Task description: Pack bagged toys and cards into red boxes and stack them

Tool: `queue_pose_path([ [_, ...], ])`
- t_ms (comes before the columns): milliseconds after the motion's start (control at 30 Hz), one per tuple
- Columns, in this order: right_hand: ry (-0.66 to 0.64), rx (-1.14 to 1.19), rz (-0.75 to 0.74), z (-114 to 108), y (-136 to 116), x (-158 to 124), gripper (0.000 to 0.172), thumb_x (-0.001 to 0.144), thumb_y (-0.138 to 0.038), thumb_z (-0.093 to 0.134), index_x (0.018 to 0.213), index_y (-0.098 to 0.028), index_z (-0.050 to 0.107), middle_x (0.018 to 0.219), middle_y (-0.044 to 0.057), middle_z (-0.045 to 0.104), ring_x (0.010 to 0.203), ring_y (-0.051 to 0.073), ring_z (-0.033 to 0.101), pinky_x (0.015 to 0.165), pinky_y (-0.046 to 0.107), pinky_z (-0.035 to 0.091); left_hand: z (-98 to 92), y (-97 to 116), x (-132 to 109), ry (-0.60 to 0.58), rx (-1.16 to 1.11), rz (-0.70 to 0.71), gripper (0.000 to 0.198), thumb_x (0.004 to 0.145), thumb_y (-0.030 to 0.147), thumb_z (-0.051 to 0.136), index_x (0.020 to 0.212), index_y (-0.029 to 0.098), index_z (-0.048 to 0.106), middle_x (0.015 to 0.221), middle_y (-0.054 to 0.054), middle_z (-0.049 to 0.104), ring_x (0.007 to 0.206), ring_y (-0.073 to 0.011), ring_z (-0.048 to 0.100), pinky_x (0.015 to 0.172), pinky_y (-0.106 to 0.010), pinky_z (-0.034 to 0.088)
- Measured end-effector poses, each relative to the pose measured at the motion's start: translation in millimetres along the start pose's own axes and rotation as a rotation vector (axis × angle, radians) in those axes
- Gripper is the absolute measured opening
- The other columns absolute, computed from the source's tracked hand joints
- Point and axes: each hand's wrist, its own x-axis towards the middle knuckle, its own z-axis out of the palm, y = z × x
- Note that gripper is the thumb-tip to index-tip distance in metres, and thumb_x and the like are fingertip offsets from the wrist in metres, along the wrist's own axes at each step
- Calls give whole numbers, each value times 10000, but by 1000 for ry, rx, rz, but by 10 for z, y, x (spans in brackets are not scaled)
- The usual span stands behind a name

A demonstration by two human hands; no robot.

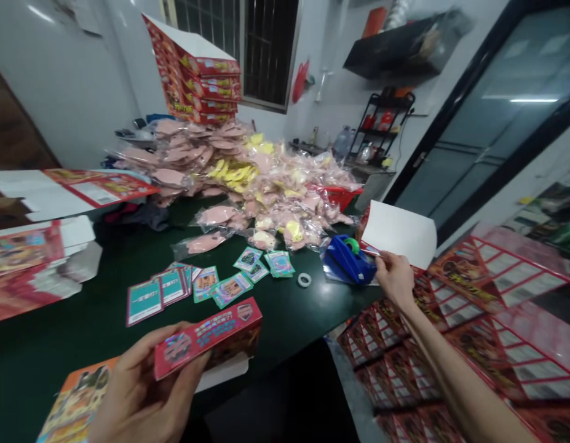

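My left hand (146,387) holds a small red box (211,335) at the bottom left, thumb below and fingers behind; a white flap shows under the box. At the right, my right hand (395,277) reaches to the front end of a blue tape dispenser (349,261) that carries a green roll. Its fingers are pressed together there, and what they pinch is too small to make out. Printed cards (232,288) and teal cards (146,303) lie on the dark green table (285,332). A small white ring (304,280) lies near the dispenser.
Bagged pink and yellow pieces (275,203) are heaped at the back, with stacked red boxes (215,89) behind them. Flattened cartons (31,258) lie at the left, an orange printed item (77,400) at the front left. Many red display boxes (482,271) fill the right side.
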Motion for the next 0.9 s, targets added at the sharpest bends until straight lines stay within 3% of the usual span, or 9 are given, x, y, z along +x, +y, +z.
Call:
queue_pose_path([
  [100, -284, -92, 65, -117, 130, 302, 150, 716, -278, 637, 649, -146, 657, 551, 6, 554, 581, 165, 545, 592, 288, 423, 26, -32, 12, 29, -33, 2, 399, 647, 238, 752, 1011, 172, 605, 829, -12, 674, 695, -138, 666, 632, -159, 575],
  [200, -513, -131, 146, -126, 112, 469, 212, 796, -315, 638, 699, -127, 623, 595, -37, 558, 543, 96, 525, 546, 233, 438, 54, -40, 8, 36, -58, 92, 437, 632, 204, 761, 1036, 179, 598, 852, -4, 677, 704, -128, 663, 654, -146, 569],
  [300, -628, -147, 269, -122, 71, 565, 214, 874, -325, 567, 856, -115, 602, 767, -13, 601, 620, 89, 566, 567, 234, 485, 62, -31, -2, 36, -78, 152, 477, 637, 146, 754, 1082, 194, 590, 888, 2, 678, 717, -120, 663, 670, -146, 570],
  [433, -693, -112, 411, -127, 43, 638, 201, 885, -301, 557, 973, -123, 590, 887, 20, 615, 705, 107, 596, 612, 259, 518, 29, -71, 27, 11, -135, 78, 477, 605, 144, 776, 1050, 192, 612, 894, -2, 686, 726, -122, 667, 674, -142, 573],
  [567, -701, 1, 484, -146, 45, 655, 187, 889, -289, 553, 965, -121, 590, 863, 15, 615, 676, 96, 591, 589, 244, 515, -18, -183, 92, -27, -133, -71, 483, 519, 193, 830, 965, 167, 646, 827, -21, 702, 663, -156, 677, 588, -180, 592],
  [667, -658, 124, 456, -151, 87, 620, 169, 887, -280, 557, 881, -116, 596, 762, -11, 606, 599, 75, 572, 546, 221, 500, -21, -188, 108, -25, -144, -123, 492, 490, 179, 838, 945, 165, 649, 803, -22, 704, 645, -153, 670, 573, -180, 587],
  [800, -481, 320, 269, -61, 191, 520, 207, 819, -237, 626, 653, -127, 570, 554, -52, 547, 476, 66, 516, 480, 219, 483, 33, -25, 87, 45, -146, -141, 404, 491, 183, 819, 855, 165, 646, 750, -1, 682, 621, -116, 642, 547, -135, 552],
  [900, -252, 479, 19, 63, 279, 432, 271, 745, -256, 676, 539, -159, 529, 452, -61, 491, 418, 74, 462, 425, 239, 472, 80, 93, 76, 81, -109, -154, 357, 505, 185, 798, 819, 172, 628, 716, 16, 659, 566, -84, 599, 480, -107, 500],
])
